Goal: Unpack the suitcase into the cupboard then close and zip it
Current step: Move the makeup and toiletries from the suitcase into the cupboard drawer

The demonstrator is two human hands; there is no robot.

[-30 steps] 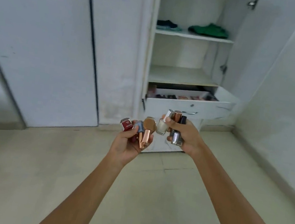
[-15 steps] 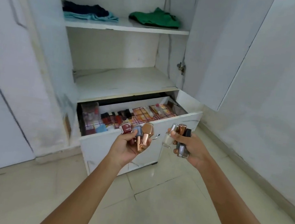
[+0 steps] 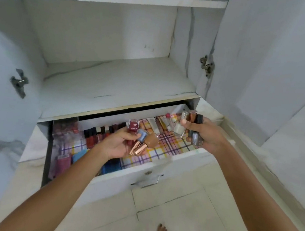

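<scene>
White cupboard (image 3: 113, 82), head view: we hold both hands over its open drawer (image 3: 169, 168). Our left hand (image 3: 118, 145) grips a red, a blue and a tan nail polish bottle (image 3: 151, 140); our right hand (image 3: 207, 135) grips several more bottles (image 3: 180, 127). Cosmetics lie on the drawer's checked liner (image 3: 165, 146). Suitcase out of view.

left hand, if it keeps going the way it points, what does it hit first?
Probably the checked liner on the open drawer's floor: the left hand, gripping nail polish bottles, points forward over its bare middle. Depth is unclear; the drawer's back wall could come first.
</scene>
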